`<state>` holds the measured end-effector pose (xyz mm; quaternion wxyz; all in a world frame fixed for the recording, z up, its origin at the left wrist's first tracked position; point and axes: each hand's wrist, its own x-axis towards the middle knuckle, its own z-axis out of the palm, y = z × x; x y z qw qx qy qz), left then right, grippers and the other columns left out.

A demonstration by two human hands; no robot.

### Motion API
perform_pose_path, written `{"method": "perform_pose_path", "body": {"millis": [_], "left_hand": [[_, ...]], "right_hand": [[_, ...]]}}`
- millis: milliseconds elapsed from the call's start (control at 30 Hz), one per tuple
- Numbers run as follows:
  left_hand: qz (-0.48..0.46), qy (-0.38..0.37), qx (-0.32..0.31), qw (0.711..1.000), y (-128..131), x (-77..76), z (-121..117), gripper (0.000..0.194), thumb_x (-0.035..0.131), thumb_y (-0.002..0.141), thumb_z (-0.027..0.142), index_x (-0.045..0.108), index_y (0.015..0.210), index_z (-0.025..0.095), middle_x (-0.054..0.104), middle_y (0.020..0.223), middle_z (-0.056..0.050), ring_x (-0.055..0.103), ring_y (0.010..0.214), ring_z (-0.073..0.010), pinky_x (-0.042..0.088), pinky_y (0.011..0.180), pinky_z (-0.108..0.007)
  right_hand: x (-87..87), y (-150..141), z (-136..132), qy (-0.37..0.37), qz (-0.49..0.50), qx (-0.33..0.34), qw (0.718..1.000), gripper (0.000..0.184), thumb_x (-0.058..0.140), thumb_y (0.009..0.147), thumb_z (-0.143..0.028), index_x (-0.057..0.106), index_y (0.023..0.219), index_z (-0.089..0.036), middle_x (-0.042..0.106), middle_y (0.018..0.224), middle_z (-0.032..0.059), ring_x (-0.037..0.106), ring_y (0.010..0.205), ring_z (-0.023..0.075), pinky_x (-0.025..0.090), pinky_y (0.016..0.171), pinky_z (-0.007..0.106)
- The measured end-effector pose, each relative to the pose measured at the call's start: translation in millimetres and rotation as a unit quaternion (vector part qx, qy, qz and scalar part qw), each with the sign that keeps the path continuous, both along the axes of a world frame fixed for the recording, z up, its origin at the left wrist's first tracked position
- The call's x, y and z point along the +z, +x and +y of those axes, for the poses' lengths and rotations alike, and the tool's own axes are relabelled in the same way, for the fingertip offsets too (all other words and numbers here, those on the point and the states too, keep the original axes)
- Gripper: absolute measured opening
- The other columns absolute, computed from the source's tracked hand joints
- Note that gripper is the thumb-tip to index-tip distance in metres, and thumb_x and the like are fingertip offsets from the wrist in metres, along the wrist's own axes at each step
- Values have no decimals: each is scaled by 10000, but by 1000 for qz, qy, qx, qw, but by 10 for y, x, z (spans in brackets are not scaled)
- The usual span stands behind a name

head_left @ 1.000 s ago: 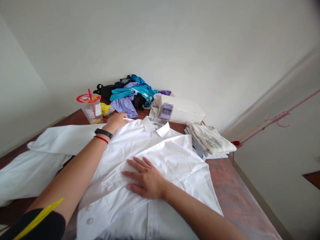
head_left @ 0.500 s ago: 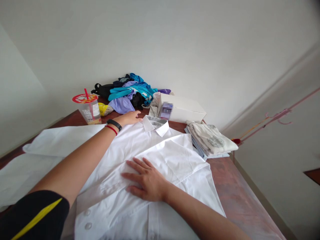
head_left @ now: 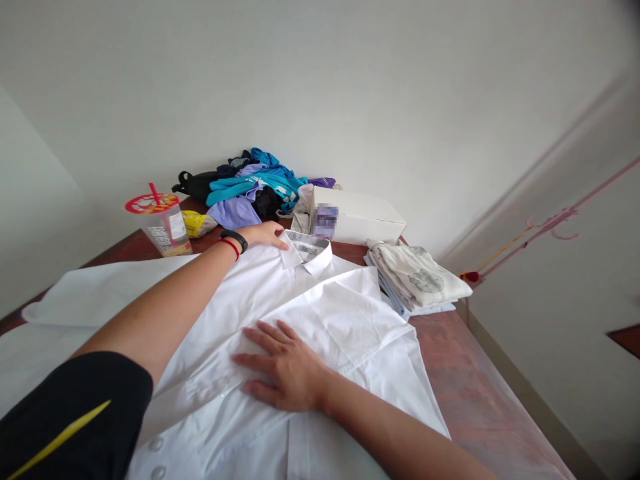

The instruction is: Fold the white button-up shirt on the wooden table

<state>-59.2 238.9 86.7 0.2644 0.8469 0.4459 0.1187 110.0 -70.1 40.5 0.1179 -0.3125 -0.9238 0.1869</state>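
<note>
A white button-up shirt [head_left: 240,287] lies spread over the table, its collar at the far end. One sleeve [head_left: 345,300] is folded across the front, while the other side stretches out to the left. At the left of the collar, my left hand [head_left: 265,235] has thumb and fingers closed at the shoulder edge; part of the grip is hidden. My right hand [head_left: 285,367] rests flat on the folded-over fabric with fingers spread, pressing nothing else.
A lidded plastic cup with a straw [head_left: 170,230] stands left of my left hand. Behind are a heap of clothes [head_left: 260,187] and a white box [head_left: 365,217]. Folded clothes [head_left: 420,277] are stacked at the right. The reddish-brown table [head_left: 480,380] ends near the wall.
My left hand has shifted right against the collar, and its fingers have closed from a reaching pose. My right hand stays flat on the shirt. The view has moved slightly.
</note>
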Motion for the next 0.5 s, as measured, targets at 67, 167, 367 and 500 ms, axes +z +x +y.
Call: {"method": "perform_pose_path", "body": {"millis": [67, 167, 367, 500], "left_hand": [[-38, 36, -11, 999, 41, -1, 32, 547, 815, 571, 654, 513, 712, 219, 573, 744, 11, 518, 709, -192, 375, 637, -285], [-68, 75, -12, 995, 91, -32, 71, 532, 767, 637, 668, 495, 741, 223, 539, 765, 10, 496, 722, -189, 363, 640, -283], [-62, 86, 14, 994, 80, -220, 24, 546, 703, 727, 723, 554, 858, 214, 638, 884, -10, 559, 791, -200, 403, 696, -275], [-33, 71, 60, 995, -52, -266, -18, 607, 453, 946, 759, 630, 896, 180, 715, 899, -46, 611, 822, -202, 430, 760, -281]], "right_hand": [[-3, 0, -2, 2, 2, -1, 1000, 549, 443, 1064, -591, 504, 1537, -320, 315, 1715, 55, 256, 1590, 281, 183, 1296, 542], [-2, -1, -1, 1, 1, -1, 1000, 548, 451, 1062, -588, 506, 1536, -318, 323, 1712, 61, 262, 1587, 286, 193, 1293, 547], [11, -3, 2, 5, -1, -2, 1000, 551, 446, 1063, -590, 505, 1537, -316, 321, 1712, 64, 267, 1585, 291, 193, 1293, 548], [20, 5, -2, 4, -3, 1, 1000, 552, 435, 1065, -593, 501, 1538, -317, 323, 1711, 61, 261, 1588, 285, 202, 1292, 544]]}}
